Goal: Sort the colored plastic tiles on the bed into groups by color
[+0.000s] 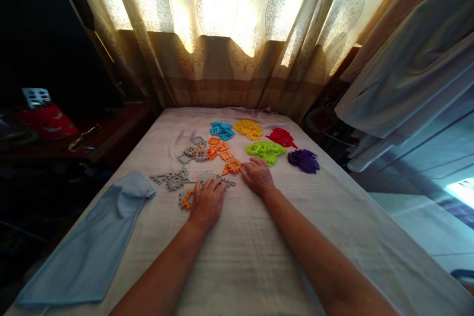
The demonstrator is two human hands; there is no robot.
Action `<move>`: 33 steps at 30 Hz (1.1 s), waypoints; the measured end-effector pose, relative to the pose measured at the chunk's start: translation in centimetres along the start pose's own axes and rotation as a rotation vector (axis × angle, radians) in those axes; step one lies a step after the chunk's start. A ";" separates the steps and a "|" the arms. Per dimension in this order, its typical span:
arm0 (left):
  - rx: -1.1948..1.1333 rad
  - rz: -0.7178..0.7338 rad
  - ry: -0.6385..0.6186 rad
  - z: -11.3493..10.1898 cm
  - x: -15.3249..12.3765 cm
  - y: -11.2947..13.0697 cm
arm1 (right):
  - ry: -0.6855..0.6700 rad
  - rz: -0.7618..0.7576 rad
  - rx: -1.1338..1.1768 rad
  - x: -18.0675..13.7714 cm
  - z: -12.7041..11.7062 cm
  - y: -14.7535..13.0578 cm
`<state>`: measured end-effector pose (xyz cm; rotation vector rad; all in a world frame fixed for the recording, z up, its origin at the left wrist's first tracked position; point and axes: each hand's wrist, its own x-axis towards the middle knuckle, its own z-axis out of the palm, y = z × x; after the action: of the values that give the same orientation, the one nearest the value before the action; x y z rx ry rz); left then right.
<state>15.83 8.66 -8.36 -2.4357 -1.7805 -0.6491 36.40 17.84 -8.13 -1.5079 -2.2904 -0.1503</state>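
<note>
My left hand (207, 203) lies palm down with its fingers spread, over grey interlocking plastic pieces (206, 176) near the middle of the table. Just left of its fingers is an orange and grey piece (187, 200), partly covered by the hand. My right hand (256, 175) rests flat with its fingers stretched out, its thumb side touching or close beside an orange piece (233, 166). More orange pieces (219, 149) lie beyond, mixed at the left with grey ones (200, 154). Another grey cluster (175, 179) sits farther left. What lies under my palms is hidden.
Behind are piles of blue (222, 131), yellow (248, 129), red (281, 137), lime green (265, 150) and purple pieces (303, 160). A folded light-blue cloth (92, 242) covers the table's left edge. A curtain (229, 69) hangs at the back, and hanging clothes (403, 69) at right.
</note>
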 end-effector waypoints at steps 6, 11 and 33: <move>-0.004 -0.030 0.063 -1.1 0.7 -0.9 | -0.069 -0.076 0.075 -0.6 -0.7 -2.9; 0.033 -0.114 0.186 -2.6 0.1 -4.6 | 0.018 -0.040 0.125 1.7 -0.1 -2.9; -0.029 -0.473 0.153 -1.4 -0.2 -8.1 | -0.312 -0.182 0.073 20.9 7.5 -9.6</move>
<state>7.86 10.77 -8.75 -1.9178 -2.3053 -0.8687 18.60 34.03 -5.92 -1.3653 -2.6458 0.1280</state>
